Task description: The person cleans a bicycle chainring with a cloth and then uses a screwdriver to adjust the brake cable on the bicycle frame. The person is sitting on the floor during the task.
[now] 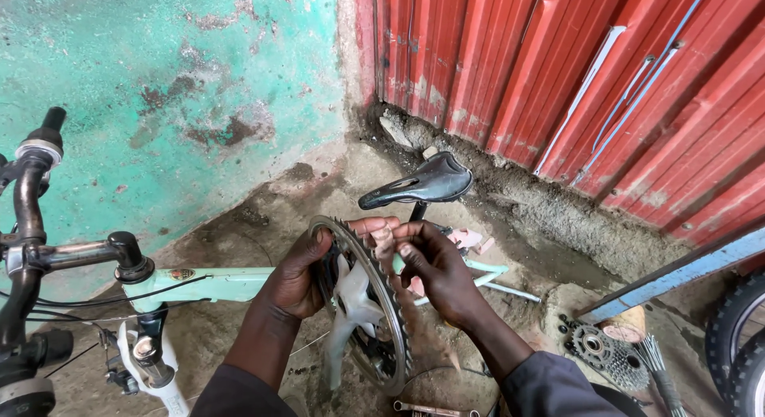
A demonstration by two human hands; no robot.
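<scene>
- The step in hand looks like an inspection or adjustment of a bicycle crankset (362, 309), held up above the pale mint bicycle frame (215, 283).
- The left hand (296, 277) has its fingers curled closed around the toothed chainring's upper-left edge, thumb pressed on the rim; it carries the part's weight.
- The right hand (437, 275) pinches near the top of the ring, fingertips bunched close together as if on a small bolt or tooth; whether anything sits between them I cannot tell.
- The crankset hangs in the air between both hands, its whitish spider and arm pointing down, just in front of the black saddle (420, 182).
- A cassette sprocket cluster (607, 355) lies on the dirt floor to the right, well apart, beside a wire brush (657, 369).
- Handlebars and stem (48, 249) stand at the left.
- In my judgement, the next move calls for a steady left-hand grip while the right fingertips work precisely along the teeth.
</scene>
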